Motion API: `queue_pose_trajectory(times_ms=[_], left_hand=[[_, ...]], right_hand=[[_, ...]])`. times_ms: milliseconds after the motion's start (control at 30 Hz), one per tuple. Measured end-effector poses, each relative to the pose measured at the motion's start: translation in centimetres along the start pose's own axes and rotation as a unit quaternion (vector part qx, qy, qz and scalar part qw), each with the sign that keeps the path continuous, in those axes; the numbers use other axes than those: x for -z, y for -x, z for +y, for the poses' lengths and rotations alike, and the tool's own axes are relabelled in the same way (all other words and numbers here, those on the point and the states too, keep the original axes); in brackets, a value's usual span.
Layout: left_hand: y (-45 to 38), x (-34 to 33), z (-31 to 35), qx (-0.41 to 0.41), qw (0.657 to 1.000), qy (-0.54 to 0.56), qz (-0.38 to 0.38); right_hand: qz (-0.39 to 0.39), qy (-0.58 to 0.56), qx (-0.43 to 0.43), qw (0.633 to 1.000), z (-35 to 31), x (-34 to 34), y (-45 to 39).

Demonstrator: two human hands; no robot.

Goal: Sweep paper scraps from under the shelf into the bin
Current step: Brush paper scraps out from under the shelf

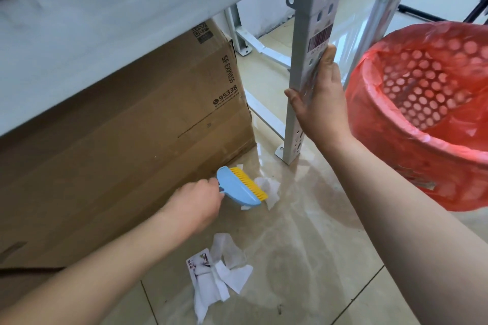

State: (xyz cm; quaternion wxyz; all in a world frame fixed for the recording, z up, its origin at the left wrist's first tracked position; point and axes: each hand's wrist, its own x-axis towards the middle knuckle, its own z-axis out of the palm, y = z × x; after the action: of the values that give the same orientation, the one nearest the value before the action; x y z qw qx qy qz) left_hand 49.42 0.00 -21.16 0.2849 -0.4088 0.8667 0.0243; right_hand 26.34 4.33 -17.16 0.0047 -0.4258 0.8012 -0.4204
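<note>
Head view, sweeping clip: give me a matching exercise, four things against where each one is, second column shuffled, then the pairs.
Things:
1. brush
2. playing card
3. bin
4. cardboard box

Places:
A. under the shelf, left of the post
B. on the floor among the nearer scraps
C. gripped by the left hand, bristles on the far scraps
D. right of the post that the right hand holds

Pairs: 1-C, 2-B, 3-D, 4-A

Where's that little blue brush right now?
In the head view, the brush is left of centre, held in the left hand beside the cardboard box, bristles against white paper scraps.
</note>
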Motion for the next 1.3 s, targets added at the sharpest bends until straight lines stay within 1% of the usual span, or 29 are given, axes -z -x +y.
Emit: queue_pose_trajectory(times_ms=[100, 233, 333, 367, 533, 700, 800, 933, 1100, 1300], left_hand=[[0.6, 1.4, 0.3, 0.009, 1.000, -0.024, -0.008], [0.2, 1.7, 1.0, 0.000, 0.999, 0.023, 0.026], [-1.2, 0.5, 2.6, -0.005, 0.998, 0.048, 0.045], [-1.8, -0.2, 3.2, -0.006, 0.998, 0.052, 0.040], [-2.4, -3.6, 4.5, -0.003, 0.997, 0.067, -0.033], [1.0, -5.4, 2.5, -0.009, 0.998, 0.036, -0.043], [1.9, -4.3, 1.3, 0.018, 0.998, 0.055, -0.018], [-0.4, -2.3, 1.2, 0.068, 0.994, 0.086, 0.022], [-3.7, -2.8, 3.0, 0.099, 0.990, 0.099, -0.013], [-4.1, -4.0, 3.6, 0.117, 0.986, 0.110, -0.038]], right_hand=[[-0.005, 0.001, -0.003, 1.000, -0.1, 0.1, 0.0], [-0.009, 0.003, -0.008, 1.000, -0.2, 0.1, 0.1], [-0.006, 0.002, -0.013, 1.000, -0.4, 0.1, 0.1], [-0.006, 0.001, -0.015, 1.000, -0.4, 0.1, 0.1], [-0.011, 0.001, -0.016, 1.000, -0.2, 0.2, 0.1], [0.000, -0.004, -0.025, 1.000, -0.3, -0.1, 0.3], [0.008, -0.002, -0.034, 0.999, -0.3, -0.5, 0.3], [0.018, -0.011, -0.045, 0.999, -0.5, -0.8, 0.2], [0.021, -0.015, -0.050, 0.998, -0.5, -0.9, 0.2], [0.011, -0.004, -0.043, 0.999, -0.4, -0.8, 0.2]])
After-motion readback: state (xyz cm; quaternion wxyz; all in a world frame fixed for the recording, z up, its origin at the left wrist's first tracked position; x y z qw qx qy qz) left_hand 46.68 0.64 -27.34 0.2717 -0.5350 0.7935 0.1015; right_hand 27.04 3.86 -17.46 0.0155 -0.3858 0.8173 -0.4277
